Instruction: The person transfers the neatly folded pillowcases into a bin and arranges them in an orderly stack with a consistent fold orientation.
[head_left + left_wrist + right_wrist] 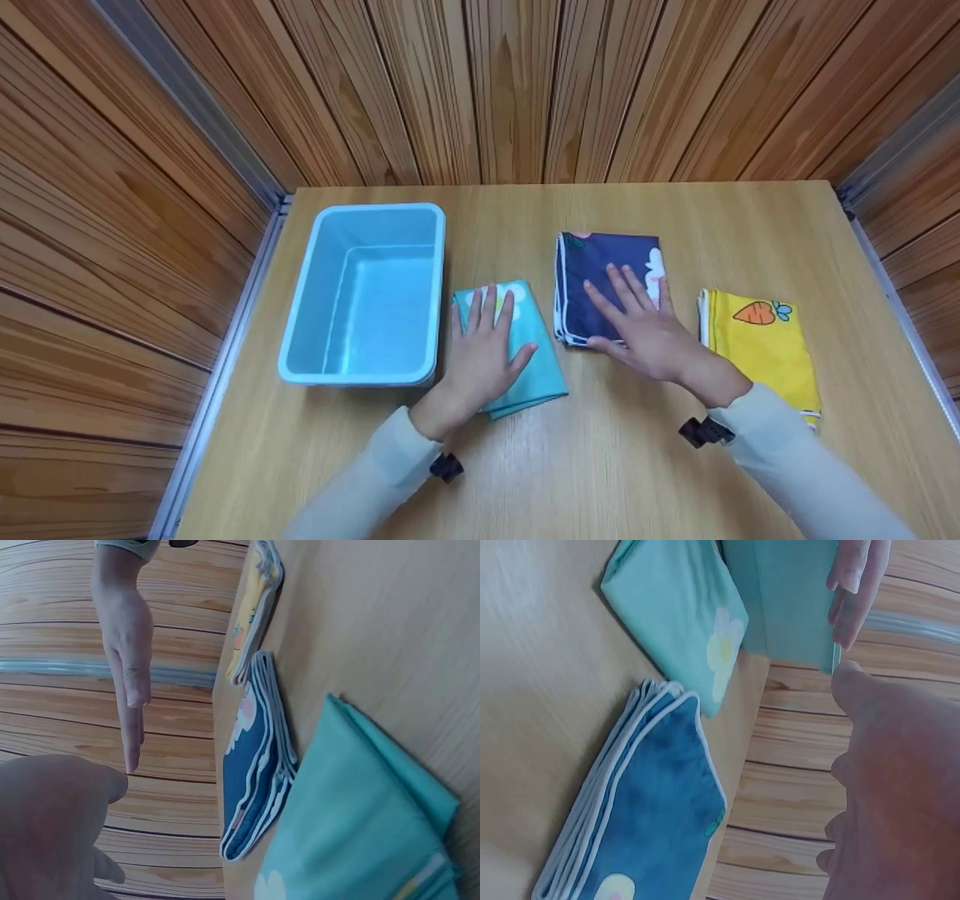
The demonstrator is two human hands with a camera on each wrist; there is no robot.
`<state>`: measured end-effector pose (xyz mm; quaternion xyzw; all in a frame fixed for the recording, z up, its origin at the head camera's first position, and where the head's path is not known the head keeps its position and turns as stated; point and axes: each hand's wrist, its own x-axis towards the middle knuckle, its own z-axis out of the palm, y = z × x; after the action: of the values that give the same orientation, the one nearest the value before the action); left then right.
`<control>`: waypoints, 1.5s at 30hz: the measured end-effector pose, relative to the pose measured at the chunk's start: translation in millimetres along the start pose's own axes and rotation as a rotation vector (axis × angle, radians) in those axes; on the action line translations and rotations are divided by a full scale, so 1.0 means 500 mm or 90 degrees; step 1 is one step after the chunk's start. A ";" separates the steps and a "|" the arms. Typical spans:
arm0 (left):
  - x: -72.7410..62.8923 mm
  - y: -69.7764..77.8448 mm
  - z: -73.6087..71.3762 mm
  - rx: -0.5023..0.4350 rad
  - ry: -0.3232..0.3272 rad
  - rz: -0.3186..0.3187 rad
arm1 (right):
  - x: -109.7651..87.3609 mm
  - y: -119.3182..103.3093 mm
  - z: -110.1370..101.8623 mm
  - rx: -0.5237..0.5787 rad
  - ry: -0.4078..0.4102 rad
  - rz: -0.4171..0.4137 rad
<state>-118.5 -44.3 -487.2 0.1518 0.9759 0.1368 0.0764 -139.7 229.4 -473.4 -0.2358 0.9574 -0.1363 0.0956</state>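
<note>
My left hand (480, 360) is held flat above a folded teal cloth (536, 367) printed with a white and yellow flower, its fingers straight and spread. My right hand (649, 334) reaches over a folded navy cloth (600, 262) with white edging and a white figure, fingers likewise extended. Both wrist views show the hands raised over the cloths, holding nothing. Layered edges of the navy cloth (660, 795) face the right wrist camera. To the right of the right hand lies a folded yellow cloth (765, 360) with a carrot print, partly hidden by the forearm.
A light blue plastic tub (439, 300) with nothing in it stands at the left, close beside the teal cloth. All of these rest on a wooden table (510, 225). Wood-panelled walls (510, 90) rise behind and at both sides, with metal rails (225, 345) along the table's sides.
</note>
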 end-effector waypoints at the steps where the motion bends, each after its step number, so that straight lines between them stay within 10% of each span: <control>1: -0.003 0.000 0.002 -0.001 0.001 0.000 | 0.000 -0.003 0.003 -0.002 0.002 -0.003; 45: -0.066 -0.052 0.105 -0.182 0.054 -0.060 | 0.022 -0.071 0.098 0.111 -0.018 -0.066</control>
<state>-84.4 -66.0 -541.3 0.0878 0.9549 0.2769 0.0619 -122.1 183.2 -510.0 -0.2774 0.9272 -0.2203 0.1218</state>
